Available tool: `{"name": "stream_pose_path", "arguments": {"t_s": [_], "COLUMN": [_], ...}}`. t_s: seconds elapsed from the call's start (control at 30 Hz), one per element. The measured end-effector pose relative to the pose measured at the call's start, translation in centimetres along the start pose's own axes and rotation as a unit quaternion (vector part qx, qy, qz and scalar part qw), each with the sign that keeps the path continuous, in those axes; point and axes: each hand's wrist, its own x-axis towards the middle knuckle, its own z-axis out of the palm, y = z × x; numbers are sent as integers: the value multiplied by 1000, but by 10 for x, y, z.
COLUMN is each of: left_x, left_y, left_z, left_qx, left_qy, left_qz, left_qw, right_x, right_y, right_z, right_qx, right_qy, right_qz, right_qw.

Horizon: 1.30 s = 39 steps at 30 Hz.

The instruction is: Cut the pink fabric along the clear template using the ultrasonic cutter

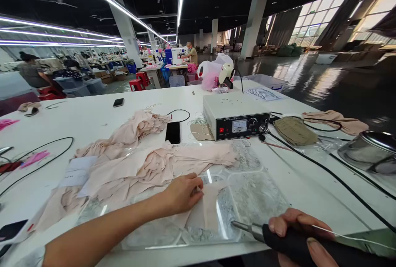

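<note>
My left hand (185,193) is closed in a pinch on the edge of a pale pink fabric piece (212,205), which lies flat on a clear glassy board (256,193). In my right hand (298,228) is a handheld ultrasonic welder (278,238), black with a tapered metal tip. Its tip points left, low over the board, just right of the fabric piece; whether it touches the board I cannot tell. Behind my left hand lies a heap of the same pale pink fabric (154,164), with a white paper band (77,171) around one bundle.
A control box (236,116) with a dial stands behind the board, and a black cable (328,176) runs from it toward the right. Nearby lie a black phone (173,132), thin rings on a brown card (201,132) and an olive cloth bundle (295,131). A metal pot (369,151) stands far right.
</note>
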Motion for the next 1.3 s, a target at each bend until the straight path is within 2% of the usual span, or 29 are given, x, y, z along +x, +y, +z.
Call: {"name": "stream_pose_path", "arguments": {"t_s": [0.07,0.13,0.17,0.2,0.27,0.4,0.47,0.53,0.67,0.77,0.9,1.13,1.3], "left_x": [-1,4,7,9,10,2,2,8,30,43,50,54,55], "left_y": [-8,-16,-20,-23,-27,-26,-24,-22,-19,-17,-14,-9,-11], "left_z": [-1,1,4,8,18,28,25,20,11,7,1,-10,-12], "left_qx": [12,32,42,51,70,94,78,40,-34,-59,-91,-122,-131], "left_qy": [-3,0,4,10,41,122,132,108,1,-56,-105,-145,-142], "left_qz": [138,285,334,355,341,252,261,293,327,318,289,264,283], "left_qw": [990,958,942,933,937,955,953,949,944,944,947,946,939], "right_x": [-2,-3,-3,-3,-4,-3,-2,-1,-2,-4,-6,-7,-8], "right_y": [0,2,4,6,9,13,15,16,16,16,16,16,16], "right_z": [13,22,26,29,33,39,41,43,41,38,38,41,41], "right_qx": [22,44,53,59,66,69,70,73,76,74,70,77,73], "right_qy": [46,82,94,103,108,108,113,115,118,117,116,125,119], "right_qz": [10,3,-3,-11,-28,-32,-28,-22,-12,-16,-39,-48,-61], "right_qw": [999,996,994,993,992,991,991,990,990,990,990,988,988]}}
